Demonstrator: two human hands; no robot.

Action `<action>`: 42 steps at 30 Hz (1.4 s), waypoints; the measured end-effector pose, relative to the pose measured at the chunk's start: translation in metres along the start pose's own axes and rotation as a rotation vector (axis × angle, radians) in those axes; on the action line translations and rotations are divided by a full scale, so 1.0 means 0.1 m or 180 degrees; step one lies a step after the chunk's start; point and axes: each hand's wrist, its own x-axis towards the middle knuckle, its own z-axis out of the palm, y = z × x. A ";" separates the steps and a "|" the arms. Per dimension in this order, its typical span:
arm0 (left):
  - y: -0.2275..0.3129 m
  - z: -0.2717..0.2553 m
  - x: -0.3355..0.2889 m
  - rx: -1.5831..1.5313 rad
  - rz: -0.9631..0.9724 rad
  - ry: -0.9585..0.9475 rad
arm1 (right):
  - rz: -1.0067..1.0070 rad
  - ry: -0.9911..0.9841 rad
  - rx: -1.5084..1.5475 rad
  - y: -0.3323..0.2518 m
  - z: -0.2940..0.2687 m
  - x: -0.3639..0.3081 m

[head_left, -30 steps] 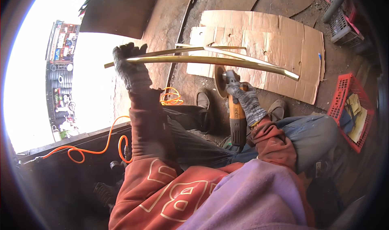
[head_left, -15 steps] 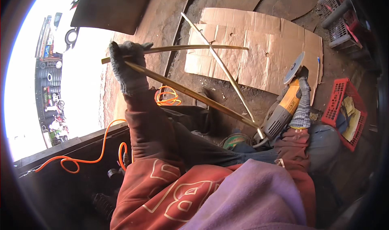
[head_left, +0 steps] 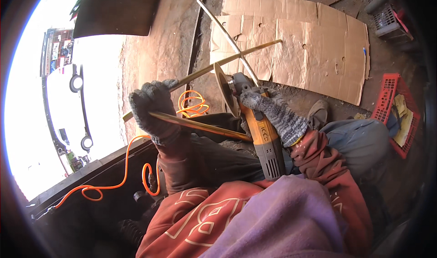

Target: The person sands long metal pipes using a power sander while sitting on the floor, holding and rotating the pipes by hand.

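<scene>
Left hand [head_left: 154, 108] curled tight around bars [head_left: 200, 125]; right hand [head_left: 275, 111] closed around grinder [head_left: 264, 130], before the cardboard [head_left: 318, 53]'s near edge.

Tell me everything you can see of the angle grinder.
The angle grinder has an orange-yellow body, a dark grey vented rear end, a metallic-looking head and a thin round disc. Its rear points toward the person's torso; the gloved right hand grips it near the head. Whether it touches the gold-coloured bar beside it is unclear.
</scene>
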 end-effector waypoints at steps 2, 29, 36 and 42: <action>0.01 -0.01 -0.11 0.0062 0.0013 -0.0160 | 0.0073 0.0055 -0.0036 -0.01 0.12 0.01; -0.02 -0.07 -0.20 0.0062 0.0003 -0.0170 | -0.0195 0.0939 -0.0211 0.10 -0.18 0.46; 0.03 -0.05 -0.07 0.0328 -0.0414 0.0728 | -0.0579 0.0716 -0.0834 -0.41 -0.23 0.15; 0.06 -0.06 -0.09 0.0797 -0.0520 0.1399 | -0.0539 0.0733 -0.2945 -0.29 -0.10 0.11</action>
